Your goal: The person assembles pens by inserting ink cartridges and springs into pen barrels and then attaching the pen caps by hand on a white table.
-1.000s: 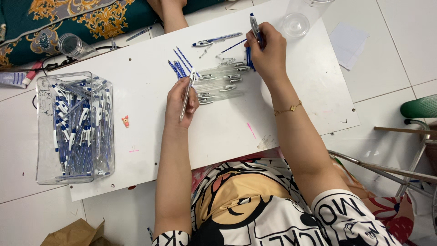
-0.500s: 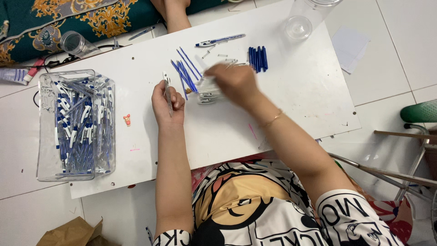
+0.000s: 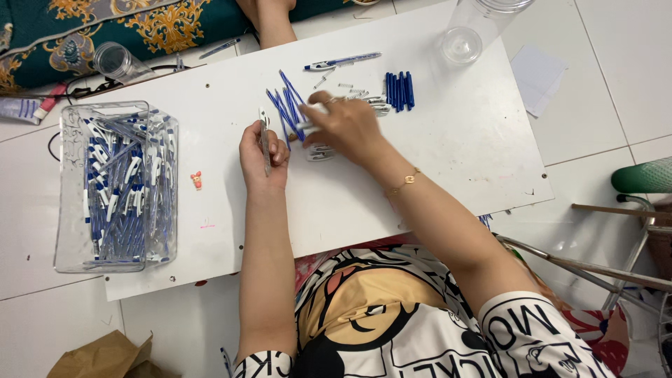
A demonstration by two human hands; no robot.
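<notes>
Left hand (image 3: pixel 262 155) fingers clamped on a clear pen barrel (image 3: pixel 264 140), held upright over the white table (image 3: pixel 420 175). Right hand (image 3: pixel 344 126) just beyond, fingers pinched on a blue refill (image 3: pixel 302 126) at the loose refills (image 3: pixel 285 108). Bin of pens (image 3: pixel 115 185) far left. Blue caps (image 3: pixel 399 91) and clear jar (image 3: pixel 476 31) farther out.

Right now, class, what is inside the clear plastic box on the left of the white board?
The clear plastic box holds a loose heap of blue-and-white pens, lying mostly lengthwise. Pens at the bottom are covered by those above, so their number cannot be told.
</notes>
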